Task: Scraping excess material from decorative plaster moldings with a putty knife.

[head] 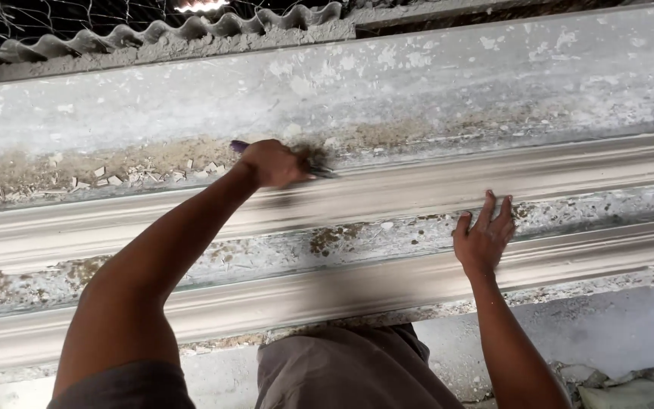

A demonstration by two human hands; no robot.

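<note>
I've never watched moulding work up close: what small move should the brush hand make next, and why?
Probably sweep the brush a little further right along the upper moulding. The left hand holds it against that strip, crumbs and grit lie on the ledge beside it, and the right hand rests flat on the lower moulding, seemingly for support.

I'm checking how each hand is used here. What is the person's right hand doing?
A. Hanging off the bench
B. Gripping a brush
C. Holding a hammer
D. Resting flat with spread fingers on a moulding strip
D: the right hand lies open, fingers spread, on the lower moulding strip, while the left hand holds the brush.
</note>
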